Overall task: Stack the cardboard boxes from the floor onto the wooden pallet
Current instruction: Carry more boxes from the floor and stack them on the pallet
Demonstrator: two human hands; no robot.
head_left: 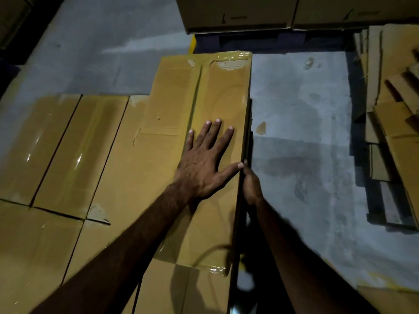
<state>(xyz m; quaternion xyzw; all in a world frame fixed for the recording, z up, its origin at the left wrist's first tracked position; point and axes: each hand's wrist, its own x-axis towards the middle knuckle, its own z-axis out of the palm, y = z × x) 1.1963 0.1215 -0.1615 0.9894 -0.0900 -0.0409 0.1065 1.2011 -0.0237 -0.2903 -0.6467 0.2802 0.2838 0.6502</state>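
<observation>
A long taped cardboard box (217, 91) lies on top of a layer of other cardboard boxes (56, 143), with its right side flush with the stack's right edge. My left hand (204, 162) rests flat on its top, fingers spread and straight. My right hand (251, 186) lies against the box's right side at the upper edge, thumb tip by the left thumb. Its fingers are hidden down the side. The stack covers whatever it stands on.
Grey concrete floor (306, 132) runs along the right of the stack, with a small cardboard scrap (261, 128) on it. Flattened cardboard (394, 123) lies over wooden slats (385, 200) at far right. More boxes (238, 14) sit on a dark pallet (249, 41) at the top.
</observation>
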